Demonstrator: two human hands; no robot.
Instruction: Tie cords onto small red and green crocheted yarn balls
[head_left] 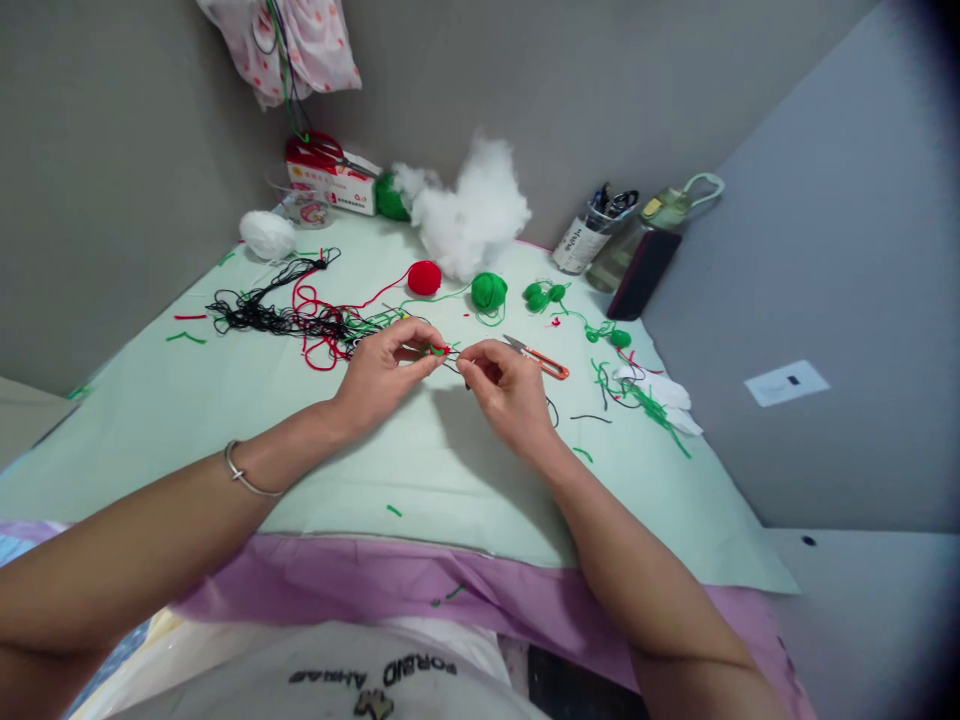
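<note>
A small red-and-green yarn piece (pixel 438 351) is pinched by the left hand (pixel 384 372), thumb to fingers, while dark strands (pixel 453 358) beside it are apparently gripped by the bunched right hand (pixel 511 390), near orange-handled snips (pixel 551 366), fine strand work seemingly under way and steadiness called for.

Two hands, one left (pixel 379 378) and one right (pixel 517 392), with one small red-and-green piece (pixel 439 351) and one bracelet (pixel 238 472). On the table (pixel 360 490) are one white yarn ball (pixel 268 235), one red yarn ball (pixel 424 278), two green yarn balls (pixel 489 292) and one black tangle (pixel 262 315). Also one box (pixel 337 187), one pair of red-handled scissors (pixel 337 157), one orange snips (pixel 547 363), one pen cup (pixel 580 248) and one bottle (pixel 619 258).
</note>
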